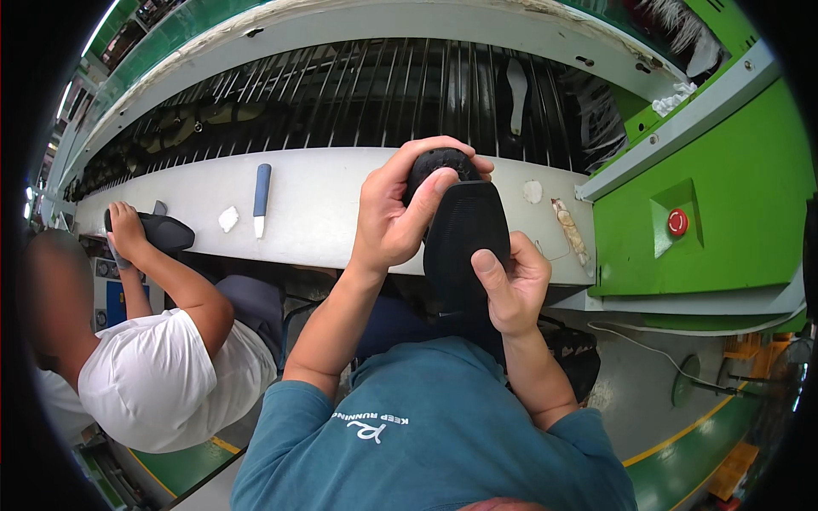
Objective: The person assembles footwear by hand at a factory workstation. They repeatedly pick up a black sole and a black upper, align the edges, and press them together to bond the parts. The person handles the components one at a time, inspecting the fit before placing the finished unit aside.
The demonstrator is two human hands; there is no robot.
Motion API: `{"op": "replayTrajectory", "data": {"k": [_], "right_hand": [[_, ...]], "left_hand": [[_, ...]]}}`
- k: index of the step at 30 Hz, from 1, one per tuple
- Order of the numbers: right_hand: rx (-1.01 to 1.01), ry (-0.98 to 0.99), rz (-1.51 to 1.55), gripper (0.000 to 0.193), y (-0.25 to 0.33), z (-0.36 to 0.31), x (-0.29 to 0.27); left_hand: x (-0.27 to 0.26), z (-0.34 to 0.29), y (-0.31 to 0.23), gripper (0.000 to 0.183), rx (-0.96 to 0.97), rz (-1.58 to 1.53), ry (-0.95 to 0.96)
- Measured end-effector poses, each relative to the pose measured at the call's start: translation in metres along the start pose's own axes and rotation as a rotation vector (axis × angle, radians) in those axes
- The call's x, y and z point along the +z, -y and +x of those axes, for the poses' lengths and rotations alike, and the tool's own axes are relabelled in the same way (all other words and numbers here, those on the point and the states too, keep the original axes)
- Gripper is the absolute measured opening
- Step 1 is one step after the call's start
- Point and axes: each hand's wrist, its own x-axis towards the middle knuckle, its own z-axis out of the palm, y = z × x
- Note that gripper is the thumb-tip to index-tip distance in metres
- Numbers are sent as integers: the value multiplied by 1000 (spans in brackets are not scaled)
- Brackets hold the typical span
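- Spanning my view: white bench [324,204].
- Over its near edge: black shoe [467,243], sole apparently attached; I judge handling unfinished.
- Gripping its far end: left hand [399,203].
- Clasping its right side, thumb overlapping: right hand [516,291].
- Lying untouched: blue-handled tool [262,196].

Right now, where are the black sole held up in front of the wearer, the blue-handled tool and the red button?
Black sole [465,232]: head view, middle of its broad face.
Blue-handled tool [262,192]: head view, on the handle.
Red button [677,222]: head view, on its round top.
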Motion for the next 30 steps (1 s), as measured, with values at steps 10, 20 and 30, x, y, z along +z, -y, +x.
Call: {"op": "replayTrajectory", "data": {"k": [10,20,30], "right_hand": [[0,-45,-35,19,-1,3,1],[-17,-51,-18,20,2,14,3],[-1,-27,-21,22,-4,13,8]], "left_hand": [[-15,25,18,33,-55,-126,-51],[-11,20,12,29,-13,-30,-3],[-4,9,11,32,49,-96,21]]}}
